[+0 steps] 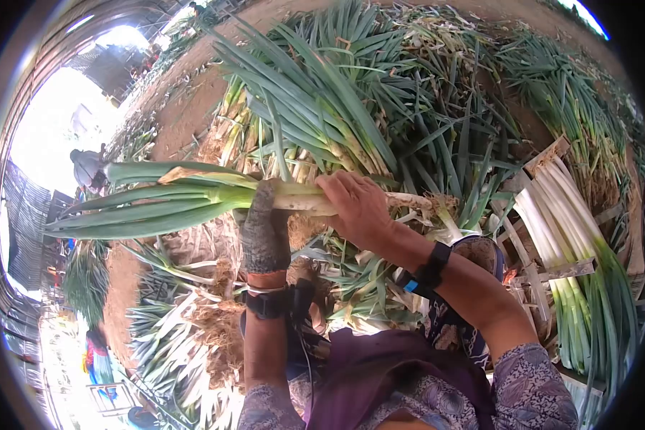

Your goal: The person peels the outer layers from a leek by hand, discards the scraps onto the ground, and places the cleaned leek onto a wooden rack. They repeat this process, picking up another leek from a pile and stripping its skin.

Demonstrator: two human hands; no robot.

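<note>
A large green onion (304, 199) lies sideways across both my hands, its green leaves to the left and its rooted end to the right. My left hand (265, 226), in a dirty grey glove, is closed around the stalk where the leaves begin. Bare, my right hand (357, 209) grips the pale stem from above, closer to the roots. A thin loose leaf stands up beside the left hand. The right fingertips are partly hidden, so any peeled skin under them cannot be made out.
Green onions (315, 107) are heaped ahead, and another pile with roots (186, 330) lies at the lower left. On the right, cleaned white-stemmed green onions (555, 208) rest on a wooden rack (562, 271). Another person (86, 166) is far off at the left.
</note>
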